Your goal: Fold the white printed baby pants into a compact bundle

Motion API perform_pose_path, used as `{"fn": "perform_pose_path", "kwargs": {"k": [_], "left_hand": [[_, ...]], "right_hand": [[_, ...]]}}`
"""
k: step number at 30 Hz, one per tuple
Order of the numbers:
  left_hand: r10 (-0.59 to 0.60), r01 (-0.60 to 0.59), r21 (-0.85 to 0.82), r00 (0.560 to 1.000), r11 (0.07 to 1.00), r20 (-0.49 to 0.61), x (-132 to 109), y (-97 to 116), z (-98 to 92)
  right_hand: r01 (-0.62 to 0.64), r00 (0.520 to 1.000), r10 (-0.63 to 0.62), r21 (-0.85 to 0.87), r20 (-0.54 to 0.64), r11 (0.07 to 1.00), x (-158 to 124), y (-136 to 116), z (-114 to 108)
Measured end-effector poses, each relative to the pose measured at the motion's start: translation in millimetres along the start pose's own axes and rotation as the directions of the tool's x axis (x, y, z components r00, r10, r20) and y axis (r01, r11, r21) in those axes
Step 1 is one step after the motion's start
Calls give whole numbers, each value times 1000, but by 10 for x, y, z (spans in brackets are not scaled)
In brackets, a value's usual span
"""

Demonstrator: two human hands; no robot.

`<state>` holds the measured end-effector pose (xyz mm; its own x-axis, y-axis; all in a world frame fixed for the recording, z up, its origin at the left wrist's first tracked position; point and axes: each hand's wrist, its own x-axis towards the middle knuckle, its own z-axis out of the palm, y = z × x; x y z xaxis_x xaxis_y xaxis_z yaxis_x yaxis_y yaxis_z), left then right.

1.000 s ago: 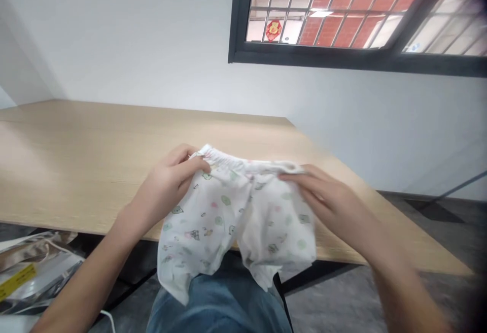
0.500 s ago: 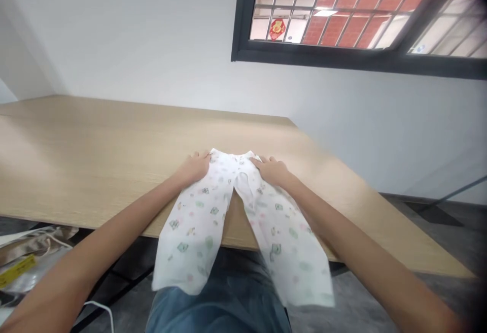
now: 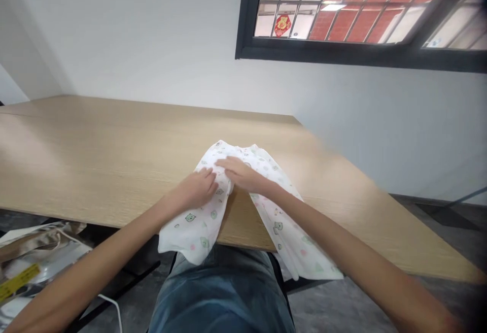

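Observation:
White baby trousers [image 3: 201, 226] with a small green and pink print lie on the wooden table, their legs hanging over its front edge toward my lap. My left hand [image 3: 196, 188] is on the fabric near the middle of the waist area, its fingers curled into the cloth. My right hand [image 3: 239, 173] reaches across from the other side and lies on the same gathered fabric. The two hands nearly meet. The waistband is bunched and partly hidden beneath them.
The light wooden table [image 3: 95, 165] stretches ahead to a white wall. A crinkled foil bag [image 3: 34, 257] with a yellow label lies low at the left, beside a white cable [image 3: 112, 305]. My denim-covered legs [image 3: 220, 292] are below the table edge.
The trousers, held up a second ago, were then laid flat. Now both hands have moved inward from the waistband's ends and the cloth is bunched between them.

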<state>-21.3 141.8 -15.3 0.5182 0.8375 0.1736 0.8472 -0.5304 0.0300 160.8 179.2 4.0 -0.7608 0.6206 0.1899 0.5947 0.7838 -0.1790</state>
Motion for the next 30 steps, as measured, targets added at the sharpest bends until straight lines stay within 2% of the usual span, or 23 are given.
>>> {"fn": "perform_pose_path", "kwargs": {"k": [2, 3, 5, 7, 9, 12, 15, 18, 19, 20, 22, 24, 25, 27, 30], "left_hand": [[16, -16, -6, 1000, 1000, 20, -327, 130, 20], [9, -9, -5, 1000, 1000, 21, -491, 195, 42], [-31, 32, 17, 999, 999, -30, -820, 333, 100], [-65, 76, 63, 985, 995, -159, -1135, 473, 152], [-36, 72, 113, 956, 991, -292, -1396, 581, 161], [49, -4, 133, 941, 991, -335, -1580, 622, 51], [2, 7, 37, 973, 999, -233, -1420, 589, -162], [-33, 26, -78, 995, 997, -92, -890, 640, -332], [17, -24, -106, 998, 994, -65, -647, 685, -353], [115, -119, -137, 993, 983, -42, -386, 742, -353], [272, -257, -187, 960, 948, 61, 131, 876, -292], [318, -290, -210, 941, 934, 118, 521, 1020, -184], [326, -291, -216, 934, 932, 145, 627, 1093, -128], [348, -305, -229, 920, 924, 179, 625, 1243, -34], [416, -364, -258, 889, 895, 189, 216, 1493, 45]], "right_hand": [[103, 989, -111, 84, 96, 991, 114, -154, 121], [104, 983, -115, 84, 145, 991, 181, -182, 174], [14, 980, -20, 33, 197, 999, 327, -138, 248], [-116, 976, 118, -21, 181, 993, 469, 11, 270], [-206, 965, 207, -26, 159, 978, 570, 200, 245], [-239, 957, 229, 39, 177, 970, 564, 428, 144], [-254, 958, 232, 128, 168, 959, 331, 536, -34], [-291, 954, 273, 181, 121, 939, -49, 568, -274], [-312, 948, 293, 196, 122, 930, -182, 571, -351], [-343, 937, 317, 210, 146, 916, -307, 573, -419], [-402, 906, 344, 243, 249, 883, -515, 579, -507], [-425, 881, 327, 270, 342, 864, -643, 597, -517], [-415, 882, 305, 281, 360, 866, -673, 614, -495], [-386, 893, 278, 286, 353, 877, -669, 660, -415], [-357, 919, 290, 249, 267, 901, -558, 742, -259]]}}
